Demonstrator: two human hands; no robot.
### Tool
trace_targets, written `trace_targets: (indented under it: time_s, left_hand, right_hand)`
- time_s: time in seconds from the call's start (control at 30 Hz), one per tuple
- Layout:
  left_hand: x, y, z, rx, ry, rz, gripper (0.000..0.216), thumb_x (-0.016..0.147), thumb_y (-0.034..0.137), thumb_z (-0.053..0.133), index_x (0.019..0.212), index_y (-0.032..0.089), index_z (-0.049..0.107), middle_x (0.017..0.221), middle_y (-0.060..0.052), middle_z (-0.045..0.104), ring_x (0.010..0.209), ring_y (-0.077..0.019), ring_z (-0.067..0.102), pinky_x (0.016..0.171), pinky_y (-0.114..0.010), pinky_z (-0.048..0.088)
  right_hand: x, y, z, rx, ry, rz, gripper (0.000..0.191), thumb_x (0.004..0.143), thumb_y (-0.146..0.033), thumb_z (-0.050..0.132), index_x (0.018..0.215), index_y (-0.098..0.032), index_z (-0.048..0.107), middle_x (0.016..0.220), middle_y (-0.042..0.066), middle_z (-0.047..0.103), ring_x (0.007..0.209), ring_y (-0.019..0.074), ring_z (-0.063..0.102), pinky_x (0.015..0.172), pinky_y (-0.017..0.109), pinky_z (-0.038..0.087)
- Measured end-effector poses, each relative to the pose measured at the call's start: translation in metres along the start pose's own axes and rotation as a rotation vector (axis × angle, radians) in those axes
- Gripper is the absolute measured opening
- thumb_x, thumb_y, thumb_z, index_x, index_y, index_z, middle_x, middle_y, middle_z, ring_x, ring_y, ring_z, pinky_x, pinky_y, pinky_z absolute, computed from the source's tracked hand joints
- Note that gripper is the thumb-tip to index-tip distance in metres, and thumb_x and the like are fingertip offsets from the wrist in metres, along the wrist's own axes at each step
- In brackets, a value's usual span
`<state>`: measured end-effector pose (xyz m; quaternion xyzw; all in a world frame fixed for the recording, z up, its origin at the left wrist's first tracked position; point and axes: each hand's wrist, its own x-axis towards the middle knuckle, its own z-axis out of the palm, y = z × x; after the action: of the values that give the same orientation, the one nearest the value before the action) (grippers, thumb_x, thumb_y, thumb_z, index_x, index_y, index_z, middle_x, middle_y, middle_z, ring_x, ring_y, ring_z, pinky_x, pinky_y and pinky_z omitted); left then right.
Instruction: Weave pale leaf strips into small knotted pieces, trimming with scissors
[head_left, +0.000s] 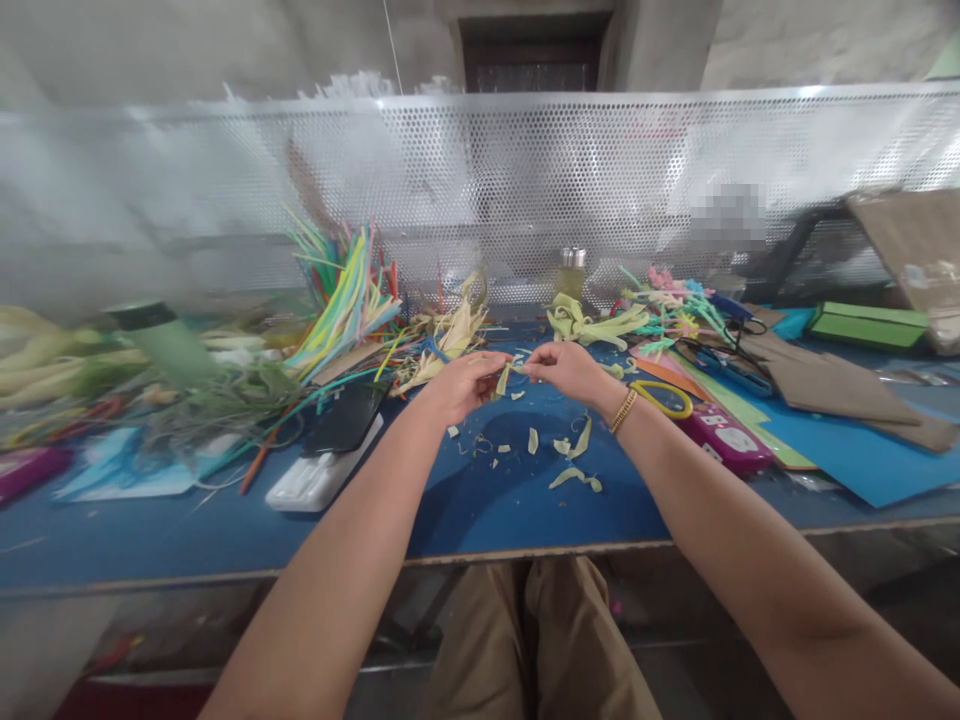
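So I've got a little pale green strip (504, 381) pinched between both hands, over the middle of the worktop (480, 520), about midway between the near edge and the perforated screen (525, 190) along the far edge. Left grip (472, 387) is closed on it, fingers curled with a tail hanging down; right grip (564, 370) looks narrow too, thumb and fingertip nipping the other end. My guess is something that thin and floppy needs holding at two points or it just folds. Fingers hide the exact contact, sorry.

The scraps (533, 441) lie right below, toward the near edge, probably because trimmings land there. Longer green strips (592, 322) sit toward the far edge, just beyond my right hand, handy for reaching I'd say. Yellow scissor handle (663, 400) is beside my right wrist, likely for the same reason. Phone (346, 420) is off left, seemingly out of the way.

Pose-wise, both forearms come in over the near edge and angle inward, hands raised over the worktop, fingertips almost meeting.
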<state>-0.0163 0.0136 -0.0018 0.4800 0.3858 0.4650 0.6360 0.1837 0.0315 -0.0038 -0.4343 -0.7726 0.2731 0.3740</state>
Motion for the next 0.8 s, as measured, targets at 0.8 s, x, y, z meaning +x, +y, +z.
trace_targets:
  time_s: [0.8]
  left_hand:
    - [0.007, -0.008, 0.004, -0.080, 0.007, 0.051, 0.030, 0.059, 0.006, 0.075, 0.087, 0.015, 0.073, 0.070, -0.003, 0.068, 0.063, -0.0117, 0.059, 0.056, -0.023, 0.037]
  right_hand:
    - [0.002, 0.002, 0.017, 0.174, 0.103, 0.064, 0.011, 0.077, -0.026, 0.063, 0.072, -0.016, 0.066, 0.064, 0.002, 0.066, 0.059, 0.0122, 0.055, 0.061, 0.026, 0.043]
